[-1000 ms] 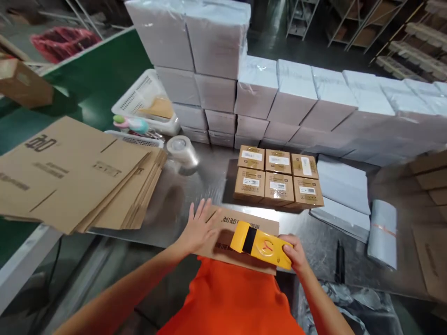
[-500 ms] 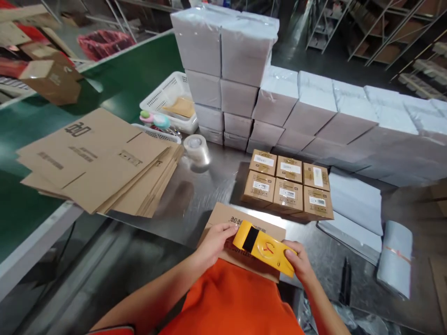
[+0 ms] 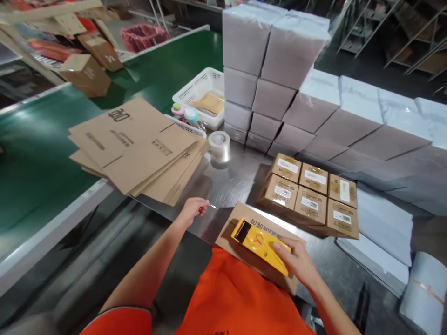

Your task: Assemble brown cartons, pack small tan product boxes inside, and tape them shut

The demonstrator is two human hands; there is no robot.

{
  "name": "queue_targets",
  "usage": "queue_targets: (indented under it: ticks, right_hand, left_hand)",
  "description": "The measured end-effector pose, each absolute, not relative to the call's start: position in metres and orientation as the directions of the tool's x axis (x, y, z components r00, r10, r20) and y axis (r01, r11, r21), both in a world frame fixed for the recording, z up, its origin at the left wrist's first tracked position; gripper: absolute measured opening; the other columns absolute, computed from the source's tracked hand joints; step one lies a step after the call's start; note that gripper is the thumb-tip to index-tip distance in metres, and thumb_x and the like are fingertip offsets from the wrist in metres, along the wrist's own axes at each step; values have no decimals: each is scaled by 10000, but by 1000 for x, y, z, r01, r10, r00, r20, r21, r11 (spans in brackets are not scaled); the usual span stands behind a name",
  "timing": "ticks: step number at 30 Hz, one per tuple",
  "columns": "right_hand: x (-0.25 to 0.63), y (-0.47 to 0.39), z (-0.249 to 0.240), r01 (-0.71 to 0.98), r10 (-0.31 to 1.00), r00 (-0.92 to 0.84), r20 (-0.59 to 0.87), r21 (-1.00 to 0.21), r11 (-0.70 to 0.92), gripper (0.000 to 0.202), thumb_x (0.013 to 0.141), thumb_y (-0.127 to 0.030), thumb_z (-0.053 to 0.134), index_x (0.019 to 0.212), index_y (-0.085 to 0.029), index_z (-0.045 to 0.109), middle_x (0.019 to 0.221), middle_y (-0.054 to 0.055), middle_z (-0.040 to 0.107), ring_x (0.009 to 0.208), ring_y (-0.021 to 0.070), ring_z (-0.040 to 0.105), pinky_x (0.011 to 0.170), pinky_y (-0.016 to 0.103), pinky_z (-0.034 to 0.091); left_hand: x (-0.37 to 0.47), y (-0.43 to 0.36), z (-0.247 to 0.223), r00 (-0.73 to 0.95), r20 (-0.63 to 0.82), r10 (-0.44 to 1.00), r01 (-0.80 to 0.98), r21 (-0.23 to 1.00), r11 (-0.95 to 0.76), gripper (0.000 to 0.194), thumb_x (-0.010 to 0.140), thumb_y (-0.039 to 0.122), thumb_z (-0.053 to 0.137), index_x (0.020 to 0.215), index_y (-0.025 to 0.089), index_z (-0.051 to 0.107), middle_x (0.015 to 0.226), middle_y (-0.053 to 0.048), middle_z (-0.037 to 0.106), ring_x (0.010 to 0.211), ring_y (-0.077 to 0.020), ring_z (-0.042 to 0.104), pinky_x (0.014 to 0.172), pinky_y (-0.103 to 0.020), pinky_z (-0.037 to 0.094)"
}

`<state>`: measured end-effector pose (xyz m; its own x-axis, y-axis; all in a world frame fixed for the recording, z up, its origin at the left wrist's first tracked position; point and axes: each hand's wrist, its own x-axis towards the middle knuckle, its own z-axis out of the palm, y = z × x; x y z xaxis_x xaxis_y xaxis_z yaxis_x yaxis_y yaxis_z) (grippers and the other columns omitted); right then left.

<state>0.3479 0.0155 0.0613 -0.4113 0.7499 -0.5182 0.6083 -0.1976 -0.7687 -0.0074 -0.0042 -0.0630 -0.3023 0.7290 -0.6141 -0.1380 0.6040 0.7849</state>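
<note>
A yellow package [image 3: 261, 243] with a black window at its left end lies over a flat cardboard piece [image 3: 234, 222] by the orange shirt. My right hand [image 3: 296, 260] grips the package's right end, thumb on top. Off to the left, my left hand [image 3: 194, 209] is raised over the metal table's edge, its fingers pinched on a small pale scrap [image 3: 212, 205] too small to name. Behind the package stand several small brown boxes [image 3: 312, 204] with white labels, in two rows.
Flattened cardboard [image 3: 139, 144] is piled at the left, beside a tape roll [image 3: 219, 145] and a white basket [image 3: 199, 86]. White wrapped stacks [image 3: 275, 51] form a wall behind. At the right are white sheets [image 3: 380, 223], a grey roll [image 3: 424, 288] and a black pen-like object [image 3: 362, 307].
My left hand has let go of the yellow package and moved left, a small scrap at its fingertips. My right hand still holds the package. The view has shifted left.
</note>
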Motion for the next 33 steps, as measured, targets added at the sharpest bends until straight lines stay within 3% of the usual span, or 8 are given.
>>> queue_targets:
  ticks: [4, 13, 20, 27, 33]
  right_hand:
    - [326, 18, 62, 658, 771, -367, -520, -731, -180, 598, 765, -764, 481, 599, -192, 515, 548, 0, 430, 525, 137, 395, 465, 267, 281]
    - [336, 19, 57, 670, 740, -350, -575, -705, -231, 595, 788, -761, 510, 615, -192, 537, 544, 6, 478, 502, 139, 412, 429, 258, 310]
    - [343, 17, 54, 669, 781, -336, -527, -717, -195, 577, 802, -718, 542, 597, -180, 556, 553, 10, 482, 507, 137, 418, 450, 258, 333]
    - [348, 17, 47, 677, 832, -312, -459, -722, -144, 569, 794, -707, 548, 604, -173, 600, 570, 23, 505, 523, 150, 436, 456, 264, 350]
    - [345, 16, 49, 664, 830, -320, -456, -733, -147, 580, 789, -712, 551, 568, -176, 541, 547, 6, 457, 506, 133, 395, 451, 258, 320]
  left_hand:
    - [-6, -2, -104, -326, -627, 707, -116, 769, 629, 310, 913, 364, 628, 698, 146, 582, 545, 86, 497, 443, -54, 436, 446, -193, 373]
    - [77, -18, -173, -310, -598, 739, -44, 785, 617, 308, 932, 415, 593, 801, 138, 620, 696, 38, 602, 591, -95, 568, 586, -256, 504]
    - [93, -28, -166, -357, -484, 799, 127, 822, 555, 298, 933, 427, 573, 841, 153, 645, 825, -5, 667, 811, -162, 636, 805, -363, 517]
    - [87, -26, -152, -315, -459, 831, 296, 784, 545, 267, 940, 408, 550, 891, 168, 657, 945, -41, 695, 930, -188, 637, 883, -402, 496]
    - [76, -38, -160, -329, -497, 803, 356, 723, 592, 326, 924, 397, 576, 1150, 166, 622, 1003, -72, 712, 948, -221, 675, 889, -442, 524]
